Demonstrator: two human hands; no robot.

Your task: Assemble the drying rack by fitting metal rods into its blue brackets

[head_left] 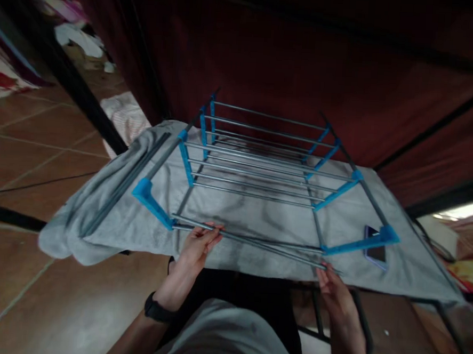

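A thin grey metal rod (274,248) runs slanting across the near side of a partly built rack, held at two places. My left hand (200,247) pinches it left of the middle, thumb and fingers closed round it. Close to the rod's right end, the fingers of my right hand (333,284) are closed on it too. The rack (256,171) lies on the blanket, with blue plastic brackets (155,203) on both sides and several metal rods between them. Just behind the held rod, another rod joins the nearest left bracket and the right bracket (360,244).
A grey blanket (238,212) covers the surface under the rack. Loose grey tubes (127,183) lie at its left, and a phone (376,254) lies by the right bracket. Dark red cloth (267,66) hangs behind, with a black post (85,93) at left.
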